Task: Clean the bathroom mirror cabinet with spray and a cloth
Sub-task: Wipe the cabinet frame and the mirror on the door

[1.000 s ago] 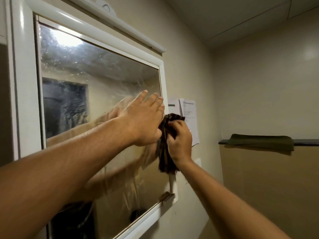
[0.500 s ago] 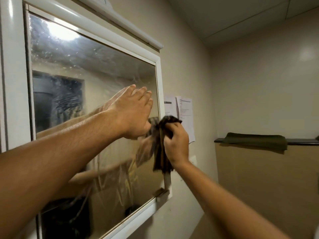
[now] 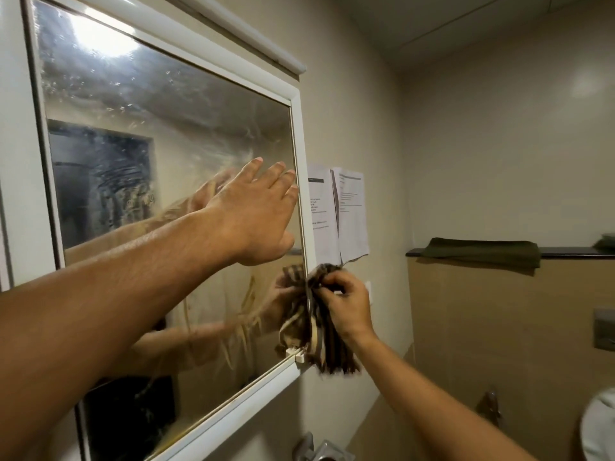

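Head view: right hand [image 3: 346, 307], grip pinching the bunched cloth [image 3: 327, 356] against the mirror cabinet [image 3: 299, 144] edge. Just below the grip, the hanging tail may snag the corner clip [image 3: 294, 352]; up-left, the left hand [image 3: 253, 217], fingers straight, flat on streaked glass, likely leaves prints.

Beige walls [image 3: 499, 128] met a pale panelled ceiling [image 3: 466, 18]. Two printed paper sheets [image 3: 349, 207] hung side by side on the wall. A folded green towel [image 3: 482, 251] lay on a dark ledge [image 3: 565, 251], tan tiling [image 3: 499, 327] below.
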Action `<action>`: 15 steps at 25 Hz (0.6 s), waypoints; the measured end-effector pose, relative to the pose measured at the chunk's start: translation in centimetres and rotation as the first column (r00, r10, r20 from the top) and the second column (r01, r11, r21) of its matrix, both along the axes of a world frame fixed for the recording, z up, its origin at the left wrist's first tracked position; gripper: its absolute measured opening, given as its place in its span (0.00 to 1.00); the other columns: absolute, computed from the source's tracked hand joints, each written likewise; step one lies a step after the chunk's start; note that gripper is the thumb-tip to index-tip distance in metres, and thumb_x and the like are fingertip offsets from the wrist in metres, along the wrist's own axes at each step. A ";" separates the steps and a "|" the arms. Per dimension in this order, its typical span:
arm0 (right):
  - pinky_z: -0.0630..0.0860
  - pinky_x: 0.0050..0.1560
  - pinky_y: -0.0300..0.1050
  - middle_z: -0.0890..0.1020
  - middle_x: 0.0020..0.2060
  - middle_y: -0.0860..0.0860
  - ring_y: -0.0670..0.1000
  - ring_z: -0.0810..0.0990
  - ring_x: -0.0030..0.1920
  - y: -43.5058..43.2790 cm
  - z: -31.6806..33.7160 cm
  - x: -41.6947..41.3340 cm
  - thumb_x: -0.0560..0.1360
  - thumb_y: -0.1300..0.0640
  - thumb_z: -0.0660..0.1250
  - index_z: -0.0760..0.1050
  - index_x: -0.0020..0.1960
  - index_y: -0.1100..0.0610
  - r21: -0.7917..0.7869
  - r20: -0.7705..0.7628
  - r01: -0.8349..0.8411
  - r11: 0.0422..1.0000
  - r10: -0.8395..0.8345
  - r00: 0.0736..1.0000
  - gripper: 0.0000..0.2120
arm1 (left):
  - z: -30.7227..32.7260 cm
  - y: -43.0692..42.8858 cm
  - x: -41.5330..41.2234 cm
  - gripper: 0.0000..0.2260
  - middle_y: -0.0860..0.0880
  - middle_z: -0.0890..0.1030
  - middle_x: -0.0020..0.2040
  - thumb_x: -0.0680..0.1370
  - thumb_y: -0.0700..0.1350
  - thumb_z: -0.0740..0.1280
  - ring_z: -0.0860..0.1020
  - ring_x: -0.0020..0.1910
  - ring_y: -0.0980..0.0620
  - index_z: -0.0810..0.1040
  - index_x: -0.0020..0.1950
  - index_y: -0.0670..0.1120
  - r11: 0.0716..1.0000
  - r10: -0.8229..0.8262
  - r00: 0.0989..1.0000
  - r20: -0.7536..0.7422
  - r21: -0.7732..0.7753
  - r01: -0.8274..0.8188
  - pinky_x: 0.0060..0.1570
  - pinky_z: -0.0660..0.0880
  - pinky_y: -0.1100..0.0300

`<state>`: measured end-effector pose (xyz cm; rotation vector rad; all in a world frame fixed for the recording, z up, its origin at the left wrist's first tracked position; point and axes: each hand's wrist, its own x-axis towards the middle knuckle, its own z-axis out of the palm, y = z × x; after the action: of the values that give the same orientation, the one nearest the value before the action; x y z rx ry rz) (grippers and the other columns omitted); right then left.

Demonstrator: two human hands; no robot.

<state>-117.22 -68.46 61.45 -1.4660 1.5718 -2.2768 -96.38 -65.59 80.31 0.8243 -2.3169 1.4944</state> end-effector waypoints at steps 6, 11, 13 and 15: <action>0.83 0.57 0.47 0.86 0.47 0.48 0.49 0.85 0.51 1.1 -1.3 -0.3 0.75 0.64 0.75 0.83 0.50 0.51 0.100 -0.001 -0.076 0.992 0.076 0.997 0.09 | -1.8 0.2 -0.2 0.36 0.41 0.45 0.84 0.81 0.59 0.46 0.44 0.83 0.43 0.46 0.84 0.41 0.999 -0.033 0.999 0.019 0.036 0.032 0.81 0.43 0.42; 0.82 0.59 0.48 0.86 0.50 0.49 0.50 0.85 0.54 0.0 0.9 -0.6 0.76 0.61 0.75 0.80 0.55 0.52 0.042 0.097 -0.139 0.989 0.134 0.986 0.10 | -2.4 -0.7 -0.4 0.35 0.40 0.47 0.84 0.82 0.58 0.49 0.45 0.83 0.43 0.47 0.84 0.41 0.998 -0.023 1.000 0.014 0.062 0.022 0.81 0.43 0.43; 0.84 0.56 0.50 0.86 0.47 0.51 0.56 0.86 0.53 1.6 -2.5 -0.2 0.76 0.64 0.74 0.81 0.52 0.55 0.144 0.063 -0.183 0.973 0.175 0.983 0.07 | -2.4 -0.9 -0.3 0.35 0.40 0.47 0.84 0.82 0.59 0.48 0.45 0.83 0.42 0.47 0.84 0.41 0.999 0.000 1.000 0.022 0.044 -0.001 0.81 0.44 0.42; 0.84 0.56 0.50 0.87 0.47 0.52 0.56 0.86 0.52 1.5 -0.4 -0.3 0.77 0.65 0.73 0.81 0.52 0.57 0.129 0.057 -0.183 0.975 0.177 0.983 0.06 | -2.7 -0.7 -0.2 0.35 0.40 0.47 0.84 0.82 0.59 0.48 0.46 0.83 0.42 0.47 0.84 0.41 0.999 0.004 0.999 0.032 0.045 -0.005 0.81 0.44 0.42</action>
<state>-117.56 -66.92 61.07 -1.4481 1.4812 -2.0490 -96.62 -66.28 77.62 0.8239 -2.3817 1.4721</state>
